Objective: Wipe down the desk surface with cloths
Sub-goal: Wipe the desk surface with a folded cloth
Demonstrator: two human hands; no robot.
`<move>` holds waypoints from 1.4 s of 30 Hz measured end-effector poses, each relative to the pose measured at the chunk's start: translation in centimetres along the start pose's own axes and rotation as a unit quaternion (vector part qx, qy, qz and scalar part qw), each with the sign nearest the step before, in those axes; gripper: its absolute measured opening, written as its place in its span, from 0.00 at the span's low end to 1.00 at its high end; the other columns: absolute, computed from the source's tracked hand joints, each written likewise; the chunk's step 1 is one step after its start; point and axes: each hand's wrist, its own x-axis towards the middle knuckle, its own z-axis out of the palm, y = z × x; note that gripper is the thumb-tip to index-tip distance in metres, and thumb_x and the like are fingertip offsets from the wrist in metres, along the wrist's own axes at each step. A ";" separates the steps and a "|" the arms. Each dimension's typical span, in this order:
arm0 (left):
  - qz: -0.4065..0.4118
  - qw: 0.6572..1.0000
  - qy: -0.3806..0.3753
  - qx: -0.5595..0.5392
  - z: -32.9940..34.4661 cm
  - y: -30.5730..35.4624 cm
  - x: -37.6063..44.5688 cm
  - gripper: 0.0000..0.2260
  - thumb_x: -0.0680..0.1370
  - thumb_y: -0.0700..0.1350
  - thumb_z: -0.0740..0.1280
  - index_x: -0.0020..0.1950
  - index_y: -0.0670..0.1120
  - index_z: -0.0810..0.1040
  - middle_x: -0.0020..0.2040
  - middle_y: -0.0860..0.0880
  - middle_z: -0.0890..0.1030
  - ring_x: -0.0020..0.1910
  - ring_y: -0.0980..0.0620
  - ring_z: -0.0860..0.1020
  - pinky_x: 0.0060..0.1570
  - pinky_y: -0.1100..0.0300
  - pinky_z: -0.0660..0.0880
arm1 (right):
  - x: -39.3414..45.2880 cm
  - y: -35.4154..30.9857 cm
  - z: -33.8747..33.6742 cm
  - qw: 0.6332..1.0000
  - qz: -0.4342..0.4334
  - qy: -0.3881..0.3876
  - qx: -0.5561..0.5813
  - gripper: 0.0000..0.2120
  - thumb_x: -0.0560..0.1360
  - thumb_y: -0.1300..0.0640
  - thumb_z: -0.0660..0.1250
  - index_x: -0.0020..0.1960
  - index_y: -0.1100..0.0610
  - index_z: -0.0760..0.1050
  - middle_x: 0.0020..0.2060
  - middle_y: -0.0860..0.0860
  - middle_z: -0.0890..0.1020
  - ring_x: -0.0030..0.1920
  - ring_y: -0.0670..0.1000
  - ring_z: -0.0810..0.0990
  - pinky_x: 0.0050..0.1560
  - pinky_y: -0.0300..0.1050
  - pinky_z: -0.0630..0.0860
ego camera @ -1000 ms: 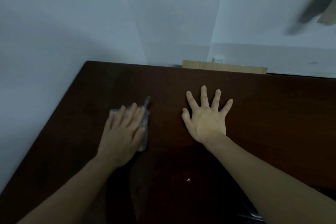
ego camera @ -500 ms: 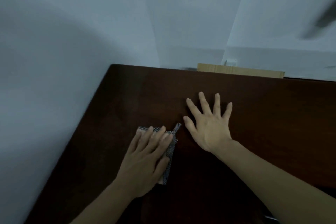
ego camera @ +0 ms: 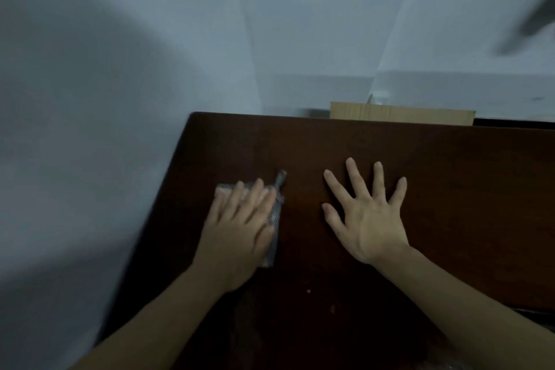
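Near the surface (ego camera: 450,189) corner, our left hand (ego camera: 240,234) presses flat fingers on the cloth (ego camera: 277,210); right hand (ego camera: 366,216) splayed, holding nothing. Bunching cloth could skip patches.

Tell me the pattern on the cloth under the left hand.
Fine grey-and-white check on the cloth, head view.

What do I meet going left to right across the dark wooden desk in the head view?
Pale wall → left edge of the dark brown wooden desk → left hand pressing flat on the grey patterned cloth → bare strip of desk → right hand, fingers spread flat on the wood.
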 end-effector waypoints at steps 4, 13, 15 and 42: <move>0.076 0.996 -0.035 -0.017 -0.3 -1.8 -0.4 0.26 0.85 0.59 0.42 0.83 0.53 0.56 0.82 0.51 0.58 0.81 0.45 0.55 0.77 0.43 0.52 | 0.0 -0.2 -0.1 1.000 0.003 -0.003 -0.004 0.37 0.72 0.31 0.27 0.81 0.38 0.34 0.82 0.51 0.36 0.79 0.68 0.34 0.73 0.77 0.38; -0.091 0.995 0.001 -0.034 -1.7 -6.7 13.3 0.27 0.84 0.61 0.40 0.82 0.58 0.39 0.83 0.52 0.40 0.82 0.47 0.39 0.79 0.45 0.37 | 0.3 -0.1 0.3 1.000 0.001 0.016 0.007 0.33 0.77 0.31 0.34 0.81 0.37 0.38 0.82 0.50 0.39 0.79 0.67 0.35 0.73 0.77 0.37; -0.095 0.995 0.006 -0.037 -1.7 -6.4 14.1 0.27 0.84 0.60 0.40 0.82 0.58 0.39 0.83 0.52 0.41 0.82 0.47 0.40 0.79 0.44 0.37 | 0.3 0.0 0.2 1.000 0.000 0.019 0.015 0.33 0.78 0.31 0.35 0.81 0.37 0.40 0.83 0.50 0.41 0.80 0.67 0.36 0.73 0.77 0.37; -0.080 0.995 0.008 -0.056 -1.5 -13.8 11.1 0.36 0.75 0.67 0.33 0.82 0.59 0.43 0.83 0.55 0.43 0.82 0.49 0.43 0.79 0.49 0.39 | -0.1 -0.1 0.1 1.000 0.007 0.012 0.020 0.33 0.77 0.30 0.34 0.81 0.36 0.39 0.82 0.49 0.39 0.79 0.65 0.34 0.74 0.75 0.36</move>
